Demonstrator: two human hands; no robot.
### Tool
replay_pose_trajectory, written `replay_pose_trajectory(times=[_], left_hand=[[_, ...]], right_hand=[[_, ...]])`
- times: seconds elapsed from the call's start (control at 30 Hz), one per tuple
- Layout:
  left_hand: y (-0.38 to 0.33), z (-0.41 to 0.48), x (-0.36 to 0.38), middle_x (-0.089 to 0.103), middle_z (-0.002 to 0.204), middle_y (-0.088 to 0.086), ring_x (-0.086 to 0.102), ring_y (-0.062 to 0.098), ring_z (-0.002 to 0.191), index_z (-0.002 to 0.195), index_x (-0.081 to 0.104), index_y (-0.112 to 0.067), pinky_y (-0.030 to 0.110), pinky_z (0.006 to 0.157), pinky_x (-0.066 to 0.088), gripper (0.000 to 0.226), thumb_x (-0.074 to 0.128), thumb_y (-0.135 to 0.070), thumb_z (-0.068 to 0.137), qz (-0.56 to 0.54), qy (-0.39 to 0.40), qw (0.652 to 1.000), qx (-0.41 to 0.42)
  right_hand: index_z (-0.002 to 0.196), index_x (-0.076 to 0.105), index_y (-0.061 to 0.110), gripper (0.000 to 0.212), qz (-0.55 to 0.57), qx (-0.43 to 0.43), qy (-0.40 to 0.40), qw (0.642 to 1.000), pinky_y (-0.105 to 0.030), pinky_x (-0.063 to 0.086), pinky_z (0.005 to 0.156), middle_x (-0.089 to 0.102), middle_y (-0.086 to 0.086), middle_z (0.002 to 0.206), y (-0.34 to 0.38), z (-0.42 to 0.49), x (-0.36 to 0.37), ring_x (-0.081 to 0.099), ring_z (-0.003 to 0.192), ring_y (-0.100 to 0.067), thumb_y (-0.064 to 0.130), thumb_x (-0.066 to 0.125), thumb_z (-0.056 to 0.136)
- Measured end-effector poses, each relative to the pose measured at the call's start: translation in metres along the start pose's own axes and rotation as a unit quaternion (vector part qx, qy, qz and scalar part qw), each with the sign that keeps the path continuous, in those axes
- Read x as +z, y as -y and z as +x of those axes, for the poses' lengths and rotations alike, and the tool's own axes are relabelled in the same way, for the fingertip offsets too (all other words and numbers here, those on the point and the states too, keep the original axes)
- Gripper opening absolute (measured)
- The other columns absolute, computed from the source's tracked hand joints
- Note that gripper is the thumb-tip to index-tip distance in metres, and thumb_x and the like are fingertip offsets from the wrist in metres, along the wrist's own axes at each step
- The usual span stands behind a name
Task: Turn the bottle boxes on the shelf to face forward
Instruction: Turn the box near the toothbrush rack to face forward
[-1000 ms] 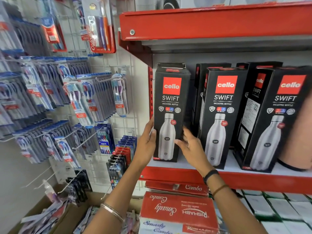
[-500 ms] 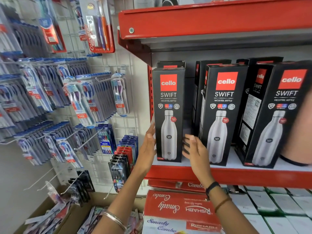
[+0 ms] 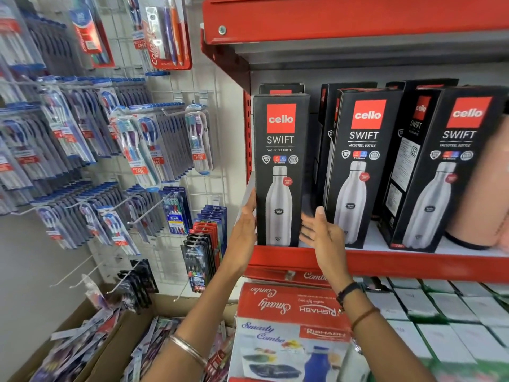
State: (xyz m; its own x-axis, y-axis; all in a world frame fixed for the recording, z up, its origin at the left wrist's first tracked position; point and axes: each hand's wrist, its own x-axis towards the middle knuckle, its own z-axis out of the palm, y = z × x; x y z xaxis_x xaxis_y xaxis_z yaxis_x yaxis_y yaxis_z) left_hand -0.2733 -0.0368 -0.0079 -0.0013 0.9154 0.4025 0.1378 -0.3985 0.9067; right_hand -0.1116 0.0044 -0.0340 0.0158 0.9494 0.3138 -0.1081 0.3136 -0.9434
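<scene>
Several black Cello Swift bottle boxes stand on the red-edged shelf (image 3: 399,264). The leftmost box (image 3: 281,166) stands upright at the shelf's front left corner with its printed front facing me. My left hand (image 3: 245,230) lies flat against its lower left side, fingers straight. My right hand (image 3: 323,235) is open by its lower right edge, fingers spread and slightly blurred, barely apart from it. The middle box (image 3: 360,161) and the right box (image 3: 451,166) show their fronts at a slant. Another box (image 3: 416,119) behind them shows a side panel.
Toothbrush packs (image 3: 137,150) hang on wire pegs to the left. A red Smarty Combo box (image 3: 292,326) sits under my arms, white boxes (image 3: 440,312) lie lower right, and a carton of loose packs (image 3: 82,348) is bottom left. A peach jug (image 3: 482,188) stands at the far right, with an upper shelf (image 3: 358,17) overhead.
The leftmost box has turned from a slight angle to face straight forward and settled on the shelf. My right hand has loosened and drawn back from its right side.
</scene>
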Motion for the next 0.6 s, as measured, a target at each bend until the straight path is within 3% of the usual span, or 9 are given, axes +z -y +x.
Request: replay_pose_trajectory(times=[0.1, 0.2, 0.3, 0.37, 0.43, 0.47, 0.6], left_hand=[[-0.004, -0.007, -0.001, 0.018, 0.160, -0.013, 0.020, 0.021, 0.148, 0.123, 0.020, -0.077, 0.054, 0.119, 0.021, 0.058, 0.016, -0.091, 0.067, 0.001, 0.003, 1.000, -0.005], [-0.006, -0.009, 0.001, 0.017, 0.159, -0.017, 0.018, 0.014, 0.149, 0.125, 0.017, -0.075, 0.051, 0.121, 0.018, 0.041, 0.014, -0.074, 0.085, 0.016, -0.004, 1.000, 0.009], [-0.008, -0.015, 0.016, 0.017, 0.157, -0.020, 0.016, -0.010, 0.142, 0.146, 0.016, -0.046, 0.040, 0.123, 0.016, 0.049, 0.020, -0.052, 0.097, 0.055, -0.061, 0.995, 0.051], [-0.011, -0.023, 0.032, 0.014, 0.160, -0.012, 0.010, -0.007, 0.145, 0.151, 0.020, -0.022, 0.029, 0.122, 0.011, 0.057, 0.024, -0.045, 0.098, 0.114, -0.076, 0.980, 0.143], [-0.014, -0.028, 0.053, 0.016, 0.163, -0.006, 0.005, 0.010, 0.151, 0.151, 0.021, -0.016, 0.029, 0.122, 0.009, 0.057, 0.028, -0.041, 0.099, 0.140, -0.008, 0.963, 0.231], [-0.018, -0.028, 0.064, 0.015, 0.163, -0.007, 0.002, 0.012, 0.151, 0.151, 0.021, -0.018, 0.029, 0.122, 0.008, 0.058, 0.029, -0.041, 0.099, 0.135, 0.032, 0.961, 0.237], [-0.019, -0.014, 0.105, -0.002, 0.163, -0.014, -0.010, 0.002, 0.148, 0.153, 0.006, -0.023, 0.017, 0.119, -0.001, 0.060, 0.025, -0.042, 0.099, 0.083, 0.077, 0.981, 0.159]], right_hand=[[0.122, 0.058, 0.001, 0.072, -0.008, -0.009, -0.009, 1.000, -0.033, 0.053, 0.092, 0.062, -0.014, 0.128, 0.002, -0.007, 0.000, 0.061, 0.115, -0.025, 0.058, 0.036, 0.085], [0.124, 0.058, 0.004, 0.072, -0.017, -0.009, 0.000, 1.000, -0.036, 0.051, 0.098, 0.060, -0.013, 0.131, 0.005, -0.013, 0.001, 0.060, 0.118, -0.025, 0.060, 0.036, 0.084], [0.120, 0.063, 0.013, 0.065, -0.047, -0.037, -0.008, 0.998, -0.036, 0.046, 0.104, 0.064, -0.002, 0.125, 0.009, -0.020, -0.004, 0.061, 0.116, -0.014, 0.062, 0.034, 0.088], [0.119, 0.065, 0.018, 0.060, -0.055, -0.092, -0.047, 0.993, -0.030, 0.042, 0.105, 0.066, 0.004, 0.123, 0.012, -0.025, -0.016, 0.059, 0.117, -0.005, 0.061, 0.034, 0.091], [0.122, 0.062, 0.017, 0.056, -0.057, -0.154, -0.098, 0.982, -0.023, 0.040, 0.105, 0.063, 0.006, 0.126, 0.015, -0.027, -0.036, 0.054, 0.122, -0.003, 0.054, 0.034, 0.091], [0.125, 0.060, 0.017, 0.053, -0.060, -0.175, -0.120, 0.975, -0.019, 0.038, 0.104, 0.060, 0.008, 0.129, 0.017, -0.026, -0.047, 0.051, 0.124, -0.001, 0.050, 0.034, 0.092], [0.139, 0.043, 0.025, 0.050, -0.066, -0.150, -0.144, 0.976, -0.003, 0.028, 0.100, 0.044, 0.017, 0.142, 0.021, -0.014, -0.079, 0.037, 0.129, 0.011, 0.047, 0.030, 0.097]])
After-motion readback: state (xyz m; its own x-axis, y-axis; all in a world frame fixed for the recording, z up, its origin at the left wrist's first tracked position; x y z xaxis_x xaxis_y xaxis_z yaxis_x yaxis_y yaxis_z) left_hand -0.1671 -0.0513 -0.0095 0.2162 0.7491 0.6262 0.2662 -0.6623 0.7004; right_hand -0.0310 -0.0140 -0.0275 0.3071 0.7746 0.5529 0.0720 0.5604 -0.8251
